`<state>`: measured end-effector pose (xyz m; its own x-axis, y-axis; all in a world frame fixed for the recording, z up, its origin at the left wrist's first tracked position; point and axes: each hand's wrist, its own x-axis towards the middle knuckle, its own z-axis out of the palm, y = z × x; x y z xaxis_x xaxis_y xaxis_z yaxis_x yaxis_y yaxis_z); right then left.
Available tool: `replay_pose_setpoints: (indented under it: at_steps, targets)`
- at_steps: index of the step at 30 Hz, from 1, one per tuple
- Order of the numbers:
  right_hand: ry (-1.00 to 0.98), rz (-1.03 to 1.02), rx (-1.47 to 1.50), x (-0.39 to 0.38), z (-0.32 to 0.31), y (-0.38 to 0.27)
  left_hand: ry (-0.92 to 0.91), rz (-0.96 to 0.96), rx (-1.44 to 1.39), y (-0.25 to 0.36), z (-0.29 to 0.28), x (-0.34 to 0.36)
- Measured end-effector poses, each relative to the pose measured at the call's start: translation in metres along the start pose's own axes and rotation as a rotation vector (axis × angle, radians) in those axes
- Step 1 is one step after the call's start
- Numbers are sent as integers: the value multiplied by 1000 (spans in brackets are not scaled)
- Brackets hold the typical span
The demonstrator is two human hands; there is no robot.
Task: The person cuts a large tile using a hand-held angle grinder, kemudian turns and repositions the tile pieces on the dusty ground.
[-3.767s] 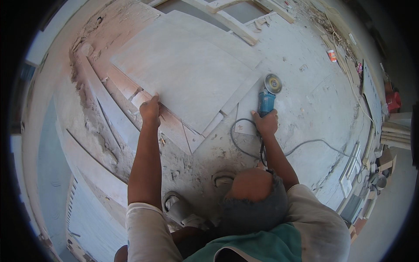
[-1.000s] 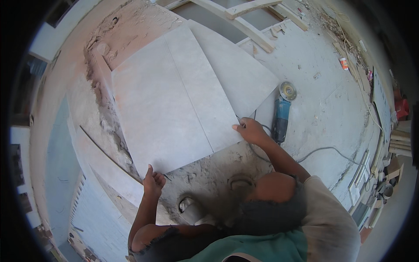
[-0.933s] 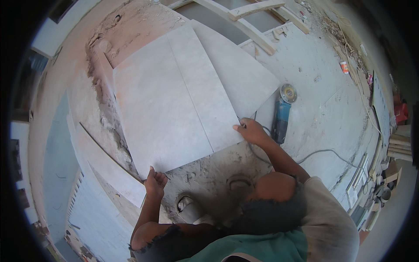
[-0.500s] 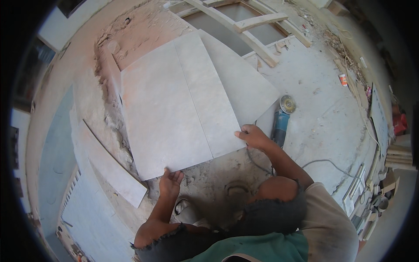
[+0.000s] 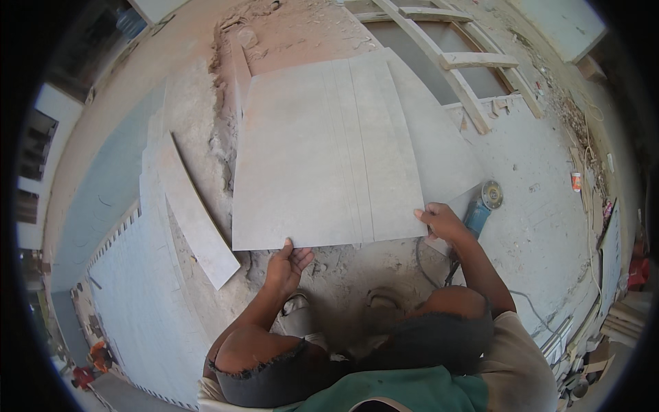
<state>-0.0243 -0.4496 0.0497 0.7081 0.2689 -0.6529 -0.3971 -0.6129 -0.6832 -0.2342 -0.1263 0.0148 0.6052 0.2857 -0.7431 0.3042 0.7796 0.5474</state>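
Note:
A large pale grey tile (image 5: 309, 158) lies in front of me, with a dark straight line running lengthwise near its right side. My left hand (image 5: 284, 268) holds its near edge, thumb on top and fingers curled below. The near right corner is pinched in my right hand (image 5: 443, 223). Another grey tile (image 5: 443, 144) shows partly from beneath, on the right. Just beyond my right hand rests a blue angle grinder (image 5: 480, 209) with a round disc, partly hidden by my hand and forearm.
A narrow tile strip (image 5: 199, 220) lies at left beside broken concrete. A wooden frame (image 5: 456, 62) stands far right. A cable (image 5: 532, 305) trails across the floor on the right, near stacked scraps. Pale tiled flooring (image 5: 137, 295) spreads at lower left. My feet are close below the tile.
The tile has turned slightly, its near edge now more level across the view, with both hands still on it. My view has swung left, so the surroundings sit farther right.

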Motion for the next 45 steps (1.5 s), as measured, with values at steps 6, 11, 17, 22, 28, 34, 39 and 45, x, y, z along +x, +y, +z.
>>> replay_pose_setpoints:
  at_steps: [6,11,17,22,28,34,39,45]
  targets:
    - [19,16,-140,8,-42,1,-130,-97,-83,-9,32,-2]
    - [-64,31,-95,6,-22,-5,-73,-15,-94,-2,18,-10]
    - [-238,92,29,-3,14,9,83,197,-37,28,4,-17]
    - [-449,169,131,-18,76,16,205,339,-201,44,-13,-17]
    - [-516,257,90,-21,95,-3,315,393,-218,68,-23,-12]
    - [-878,63,-315,-12,86,-71,310,562,-6,127,-36,-30]
    - [-579,-93,-488,22,61,-102,402,546,59,139,-56,-10]
    - [-92,-344,-740,106,23,-107,595,515,-159,146,-119,6]
